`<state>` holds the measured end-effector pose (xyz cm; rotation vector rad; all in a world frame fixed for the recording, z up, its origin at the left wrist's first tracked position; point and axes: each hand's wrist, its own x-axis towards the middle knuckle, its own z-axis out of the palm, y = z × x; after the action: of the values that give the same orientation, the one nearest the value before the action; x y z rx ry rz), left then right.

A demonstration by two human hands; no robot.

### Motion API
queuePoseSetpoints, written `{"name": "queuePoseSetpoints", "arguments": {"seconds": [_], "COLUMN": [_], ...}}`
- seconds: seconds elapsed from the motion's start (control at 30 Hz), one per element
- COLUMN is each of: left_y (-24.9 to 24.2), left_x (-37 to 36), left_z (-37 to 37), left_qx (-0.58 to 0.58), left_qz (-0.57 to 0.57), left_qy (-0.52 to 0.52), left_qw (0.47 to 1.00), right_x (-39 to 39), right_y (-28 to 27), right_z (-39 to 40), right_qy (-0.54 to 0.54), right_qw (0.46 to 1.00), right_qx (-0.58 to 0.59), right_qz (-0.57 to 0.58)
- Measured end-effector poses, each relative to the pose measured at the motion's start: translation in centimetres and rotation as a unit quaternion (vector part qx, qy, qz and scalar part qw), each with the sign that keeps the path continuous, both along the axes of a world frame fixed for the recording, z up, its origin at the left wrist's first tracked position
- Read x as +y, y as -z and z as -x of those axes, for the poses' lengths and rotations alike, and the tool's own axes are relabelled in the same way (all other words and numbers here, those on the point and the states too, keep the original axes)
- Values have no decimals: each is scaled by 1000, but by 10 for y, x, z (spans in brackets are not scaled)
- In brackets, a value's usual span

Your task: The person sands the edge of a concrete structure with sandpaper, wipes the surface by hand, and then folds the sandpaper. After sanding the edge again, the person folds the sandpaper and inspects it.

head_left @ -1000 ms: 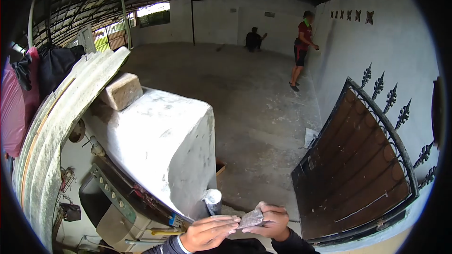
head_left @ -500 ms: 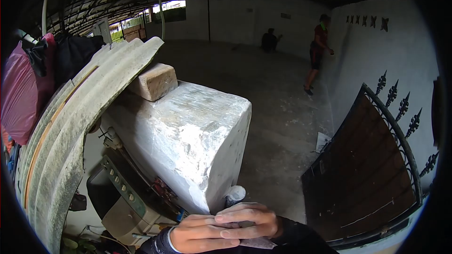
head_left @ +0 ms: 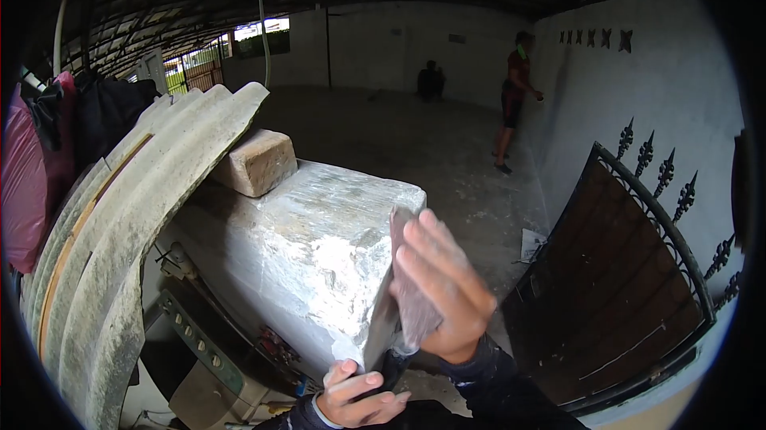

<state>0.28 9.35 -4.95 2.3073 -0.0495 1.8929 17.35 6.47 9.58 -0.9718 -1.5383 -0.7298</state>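
My right hand (head_left: 455,282) presses a brownish-mauve sheet of sandpaper (head_left: 408,302) flat along the right side of a white-coated wall end (head_left: 343,246). Its fingers lie extended over the sheet, slightly blurred. Low at the front corner of the wall end is my left hand (head_left: 359,396), fingers loosely curled and apart, with the fingertips right by the corner edge. White, chalky patches cover the wall end's front and top. A tan brick (head_left: 259,163) rests on the top toward the back, against a corrugated roofing sheet (head_left: 159,199).
At lower left stands an appliance with knobs (head_left: 199,342). A dark metal gate (head_left: 614,286) with spiked finials leans open on the right. Pink plastic bags (head_left: 28,183) hang at far left. One person (head_left: 515,99) stands by the right wall; another (head_left: 431,81) crouches at the back.
My hands were together at the bottom over the sheet. Now my right hand has moved up with it to the wall's right side, while my left stays low at the corner.
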Motion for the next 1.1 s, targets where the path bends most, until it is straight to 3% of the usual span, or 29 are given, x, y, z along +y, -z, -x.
{"name": "queuePoseSetpoints", "arguments": {"seconds": [0.03,0.07,0.13,0.2,0.27,0.33,0.4,0.47,0.5,0.6,0.63,0.67,0.73,0.83,0.93,1.0,1.07,1.1], "left_y": [12,15,18,18,17,9,10,12,14,6,16,17,17,15,17,11,7,7], "left_x": [7,8,15,15,9,9,14,15,14,9,13,12,11,13,12,12,10,7], "left_z": [-1,-3,-3,-6,-4,-7,-7,-7,-6,-9,-9,-6,-4,-9,-3,-6,-8,-6], "left_qx": [21,24,40,38,40,-2,0,19,24,-12,-2,2,34,6,32,27,-18,-15], "left_qz": [-75,-75,-139,-140,-143,-67,-90,-141,-126,-57,-112,-111,-132,-132,-137,-142,-75,-72], "left_qy": [-22,-25,-55,-58,-56,-41,-37,-52,-43,-35,-50,-51,-68,-67,-72,-62,-44,-44], "left_qw": [997,997,988,988,987,997,995,989,991,998,992,992,988,989,987,988,996,996], "right_x": [-8,-12,-14,11,7,-10,-1,18,14,-6,1,10,9,8,22,3,21,25], "right_y": [4,13,13,-5,1,15,13,4,2,20,16,10,6,17,14,23,27,22], "right_z": [7,8,-3,-14,-13,-6,-8,-16,-12,-2,-14,-18,-6,-6,-19,-7,-18,-25], "right_qy": [-9,-39,27,104,81,-42,-57,50,27,-44,-39,13,22,-33,38,-55,-8,18], "right_qw": [999,997,991,995,996,983,985,998,1000,992,992,999,999,995,999,993,991,997], "right_qx": [-10,-45,-125,-8,39,-170,-158,-24,-2,-104,-117,-33,13,-93,12,-103,-115,-56], "right_qz": [34,41,39,3,7,60,48,-18,-4,59,28,21,25,4,-27,8,-68,-48]}}
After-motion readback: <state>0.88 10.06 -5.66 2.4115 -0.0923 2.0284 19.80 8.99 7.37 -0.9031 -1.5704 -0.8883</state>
